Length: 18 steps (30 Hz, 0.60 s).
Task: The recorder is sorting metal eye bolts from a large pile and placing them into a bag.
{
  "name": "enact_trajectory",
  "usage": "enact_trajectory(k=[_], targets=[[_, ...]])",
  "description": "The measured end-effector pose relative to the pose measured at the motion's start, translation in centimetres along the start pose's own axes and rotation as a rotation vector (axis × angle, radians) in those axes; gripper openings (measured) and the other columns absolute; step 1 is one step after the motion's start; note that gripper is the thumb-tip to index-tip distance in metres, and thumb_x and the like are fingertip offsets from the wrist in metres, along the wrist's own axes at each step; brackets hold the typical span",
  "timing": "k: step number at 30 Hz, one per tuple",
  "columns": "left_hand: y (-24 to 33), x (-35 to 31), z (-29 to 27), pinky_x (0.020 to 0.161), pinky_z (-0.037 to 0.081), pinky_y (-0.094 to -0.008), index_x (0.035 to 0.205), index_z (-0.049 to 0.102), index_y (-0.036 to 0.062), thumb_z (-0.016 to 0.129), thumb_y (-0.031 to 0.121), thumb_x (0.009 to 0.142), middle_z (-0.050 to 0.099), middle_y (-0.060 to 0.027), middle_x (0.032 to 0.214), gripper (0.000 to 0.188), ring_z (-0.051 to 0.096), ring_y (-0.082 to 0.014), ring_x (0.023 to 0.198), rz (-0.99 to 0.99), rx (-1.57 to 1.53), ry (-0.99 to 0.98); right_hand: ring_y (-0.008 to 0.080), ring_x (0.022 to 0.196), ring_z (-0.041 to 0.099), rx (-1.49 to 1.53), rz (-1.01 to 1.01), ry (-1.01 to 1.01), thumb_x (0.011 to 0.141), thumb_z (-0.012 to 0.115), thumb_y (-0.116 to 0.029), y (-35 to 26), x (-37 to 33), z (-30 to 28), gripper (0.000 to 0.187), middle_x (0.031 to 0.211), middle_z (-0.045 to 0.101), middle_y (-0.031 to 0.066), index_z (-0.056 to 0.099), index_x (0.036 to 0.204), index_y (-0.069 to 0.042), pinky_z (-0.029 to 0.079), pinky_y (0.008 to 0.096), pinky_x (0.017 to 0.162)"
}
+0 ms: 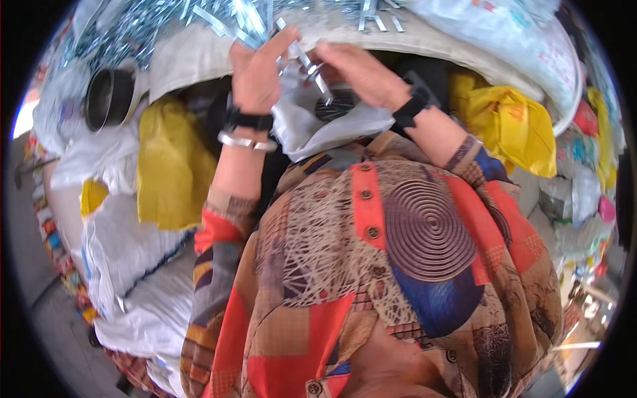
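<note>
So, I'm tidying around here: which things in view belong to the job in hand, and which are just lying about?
Seemingly in use:
silvery strips between the left hand and right hand
likely the strip pile beyond
perhaps the white bag beneath

Seemingly lying about:
dark pan, left
yellow bag, right
white sacks, lower left

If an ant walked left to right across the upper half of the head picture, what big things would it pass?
Dark round pot → left yellow bag → left hand → right hand → right yellow bag.
</note>
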<state>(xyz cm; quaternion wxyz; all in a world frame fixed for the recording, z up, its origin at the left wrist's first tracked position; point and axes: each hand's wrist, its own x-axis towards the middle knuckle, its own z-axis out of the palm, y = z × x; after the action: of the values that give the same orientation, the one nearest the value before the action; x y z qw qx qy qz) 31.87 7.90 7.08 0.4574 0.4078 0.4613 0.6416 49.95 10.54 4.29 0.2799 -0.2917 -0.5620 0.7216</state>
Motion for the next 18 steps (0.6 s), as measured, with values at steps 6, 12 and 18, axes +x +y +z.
enact_trajectory(k=[6,12,18], targets=[[0.6,3.9,1.0,0.072,0.052,-0.0376,0.096,0.068,-0.0065,0.076,0.013,0.079,0.071,-0.0101,0.088,0.027,0.064,-0.0180,0.077,0.466,0.417,0.172,0.0224,0.112,0.061,-0.307,-0.506,0.196,0.103,0.047,-0.041,-0.1,3.8,-2.8,0.048,0.117,0.067,0.0117,0.063,0.123,0.000,0.045,0.0344,0.096],[-2.0,4.4,0.4,0.070,0.052,-0.0357,0.097,0.068,-0.0080,0.077,0.018,0.080,0.070,-0.0134,0.084,0.032,0.064,-0.0225,0.072,0.286,0.597,0.183,0.0177,0.126,0.049,-0.034,-0.256,0.140,0.105,0.045,-0.043,1.3,6.0,-2.2,0.056,0.134,0.056,0.0074,0.050,0.138,0.001,0.039,0.0324,0.108],[-2.0,5.2,0.0,0.068,0.054,-0.0346,0.093,0.070,-0.0061,0.075,0.016,0.083,0.072,-0.0098,0.084,0.025,0.067,-0.0186,0.074,0.318,0.457,0.045,0.0157,0.116,0.055,0.150,-0.091,0.036,0.104,0.039,-0.048,2.1,6.7,-2.2,0.059,0.132,0.056,0.0097,0.047,0.142,-0.004,0.050,0.0295,0.094]])
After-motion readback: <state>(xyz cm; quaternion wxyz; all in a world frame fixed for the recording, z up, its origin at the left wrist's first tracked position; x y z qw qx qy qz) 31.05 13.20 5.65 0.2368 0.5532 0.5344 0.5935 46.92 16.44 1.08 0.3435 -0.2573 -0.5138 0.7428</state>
